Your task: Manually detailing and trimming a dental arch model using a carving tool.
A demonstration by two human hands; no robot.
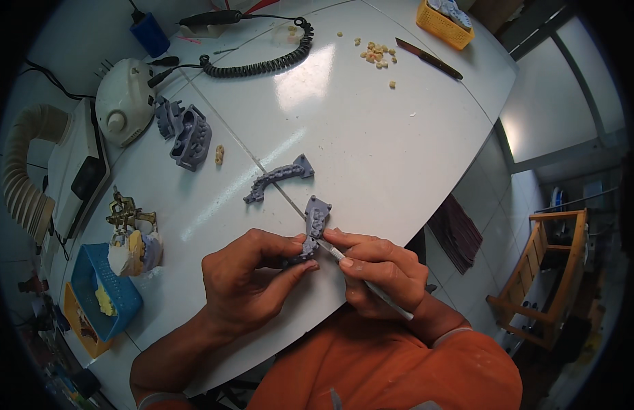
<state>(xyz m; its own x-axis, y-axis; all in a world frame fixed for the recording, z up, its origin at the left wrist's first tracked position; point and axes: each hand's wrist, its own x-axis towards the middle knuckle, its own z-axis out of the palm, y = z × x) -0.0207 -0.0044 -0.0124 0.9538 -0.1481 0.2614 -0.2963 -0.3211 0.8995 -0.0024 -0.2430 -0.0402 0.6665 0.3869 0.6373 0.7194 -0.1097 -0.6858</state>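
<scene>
Just above the near edge of the white table, my left hand (242,277) pinches the lower end of a grey dental model (317,216) between thumb and fingers. My right hand (389,270) grips a slim silver craft knife (389,301) like a pen. The knife's tip meets the model's side near its row of teeth; the exact contact is too small to tell. My right fingertips rest close to the model as well. Beyond my hands, a second curved grey dental model (279,178) lies on the table.
At the left stand an articulator with a plaster model (131,249), a blue basket (129,301), a white control unit (122,102) and grey model parts (193,140). A coiled cable (262,68), small tooth-coloured pieces (377,53), a dark-handled knife (430,59) and a yellow basket (443,29) lie farther back.
</scene>
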